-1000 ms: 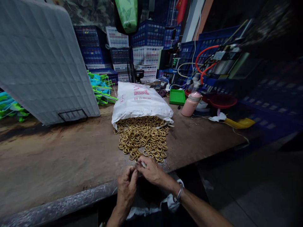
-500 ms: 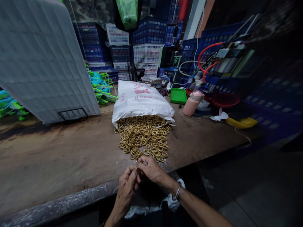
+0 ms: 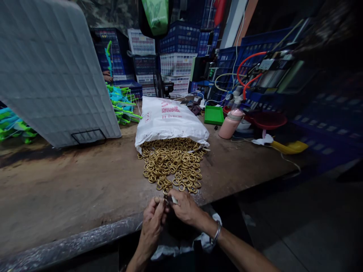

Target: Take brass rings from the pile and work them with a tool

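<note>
Working at the near edge of the table (image 3: 85, 185), just right of that edge's film-wrapped stretch, with left hand (image 3: 151, 219) and right hand (image 3: 185, 207) brought almost together at the fingertips. Pinching a small dark piece (image 3: 166, 198) in the left hand, thumb and forefinger drawn in on it; cannot tell whether a ring or something else, too small and shaded to name. Gripping a pale implement (image 3: 174, 200) in the right hand, fingers curled round it, with only a short length showing beside the thumb. Judging by the meeting fingertips, probably in the middle of fitting or working one small part by hand, just nearside of the heap of brass-coloured rings (image 3: 170, 166). Seems to call next for a steady left pinch and a small, controlled push or turn from the right. Aiming the implement's hidden end toward the left fingertips, its pale end back toward the right wrist; slanting its long axis accordingly. Cannot read any long axis for the small dark piece. Spilling toward the near edge from the white woven sack (image 3: 172, 117), laid flat with open mouth facing that way. Standing farther right: pink bottle (image 3: 228, 126), beside a green tray (image 3: 214, 114).
</note>
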`<action>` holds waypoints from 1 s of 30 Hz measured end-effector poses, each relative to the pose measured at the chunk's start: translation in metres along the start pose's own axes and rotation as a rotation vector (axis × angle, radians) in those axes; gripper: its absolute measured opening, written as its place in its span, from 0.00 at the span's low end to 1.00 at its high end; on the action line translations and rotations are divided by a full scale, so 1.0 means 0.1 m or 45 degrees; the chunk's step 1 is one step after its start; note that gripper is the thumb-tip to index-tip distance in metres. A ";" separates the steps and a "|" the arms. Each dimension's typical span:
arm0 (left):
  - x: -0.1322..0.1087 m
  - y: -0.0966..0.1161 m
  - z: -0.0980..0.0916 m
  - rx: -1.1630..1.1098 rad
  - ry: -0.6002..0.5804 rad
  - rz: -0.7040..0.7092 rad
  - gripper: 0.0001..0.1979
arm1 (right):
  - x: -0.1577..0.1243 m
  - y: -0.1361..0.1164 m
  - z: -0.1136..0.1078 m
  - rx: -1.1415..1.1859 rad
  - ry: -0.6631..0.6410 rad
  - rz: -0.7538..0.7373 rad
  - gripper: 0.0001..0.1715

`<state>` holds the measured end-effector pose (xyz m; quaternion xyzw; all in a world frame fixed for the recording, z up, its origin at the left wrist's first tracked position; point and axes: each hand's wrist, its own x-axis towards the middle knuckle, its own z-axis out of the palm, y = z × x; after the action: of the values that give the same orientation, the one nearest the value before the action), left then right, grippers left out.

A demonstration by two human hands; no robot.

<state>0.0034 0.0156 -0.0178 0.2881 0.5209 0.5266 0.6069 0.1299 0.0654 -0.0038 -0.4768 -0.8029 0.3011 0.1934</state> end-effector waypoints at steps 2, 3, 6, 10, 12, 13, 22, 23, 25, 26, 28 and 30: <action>-0.01 0.03 0.02 0.028 0.011 0.019 0.17 | -0.04 -0.03 -0.01 -0.101 -0.066 -0.027 0.10; -0.01 0.04 0.03 0.046 0.011 0.030 0.17 | -0.05 -0.05 -0.02 -0.140 -0.094 -0.029 0.11; -0.07 0.06 0.03 0.110 0.003 0.075 0.17 | -0.06 -0.05 -0.02 -0.246 -0.161 0.003 0.14; -0.20 0.09 0.01 0.073 -0.049 0.043 0.16 | -0.02 0.02 -0.01 -0.424 -0.106 0.080 0.16; -0.25 0.11 0.00 -0.059 -0.073 -0.019 0.14 | 0.02 0.04 0.00 -0.455 -0.037 0.091 0.16; -0.26 0.12 0.00 -0.120 -0.079 -0.058 0.14 | 0.05 0.04 0.00 -0.453 0.006 0.095 0.16; -0.14 0.07 -0.06 -0.299 0.028 -0.175 0.18 | 0.50 -0.11 -0.10 -0.513 0.160 0.057 0.09; -0.11 0.05 -0.07 -0.333 0.043 -0.187 0.20 | 0.54 -0.11 -0.10 -0.529 0.135 0.062 0.09; -0.06 0.03 -0.11 -0.400 0.035 -0.223 0.23 | 0.59 -0.11 -0.09 -0.554 0.085 0.072 0.07; -0.04 0.02 -0.13 -0.432 0.019 -0.246 0.22 | 0.60 -0.10 -0.08 -0.563 0.066 0.077 0.07; 0.00 0.01 -0.19 -0.492 -0.009 -0.304 0.19 | 0.62 -0.07 -0.05 -0.566 0.062 0.082 0.08; 0.04 0.01 -0.26 -0.523 -0.014 -0.378 0.14 | 0.63 -0.03 -0.03 -0.548 0.095 0.063 0.09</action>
<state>-0.0216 0.0144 -0.0262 0.0820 0.4361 0.5248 0.7264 0.1002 0.1206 0.0017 -0.5375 -0.8290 0.1094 0.1092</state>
